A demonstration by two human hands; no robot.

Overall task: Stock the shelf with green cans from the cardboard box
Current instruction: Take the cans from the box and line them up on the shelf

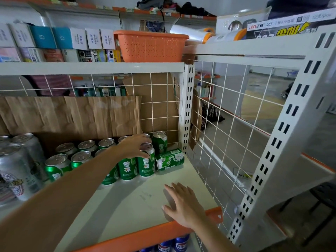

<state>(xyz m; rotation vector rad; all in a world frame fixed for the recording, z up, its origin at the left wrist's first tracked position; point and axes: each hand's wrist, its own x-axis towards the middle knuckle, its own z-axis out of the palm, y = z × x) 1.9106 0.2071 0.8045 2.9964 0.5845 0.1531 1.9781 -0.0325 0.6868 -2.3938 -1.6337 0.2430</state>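
Observation:
Several green cans (pixel 127 168) stand in two rows on the white shelf (pixel 127 200), towards the back. My left hand (pixel 135 146) reaches over them, its fingers curled round the top of the front row's rightmost upright green can (pixel 146 165). Another green can (pixel 171 160) lies on its side just to the right, against the wire side panel. One more upright green can (pixel 160 141) stands behind it in the corner. My right hand (pixel 181 202) rests flat, fingers straight, on the shelf near its orange front edge. The cardboard box is out of view.
Tall silver cans (pixel 16 166) stand at the left of the shelf. Brown cardboard (pixel 72 113) lines the back. A white wire grid (pixel 227 124) closes the right side. An orange basket (pixel 151 45) sits on the shelf above. Blue cans (pixel 172 244) show below.

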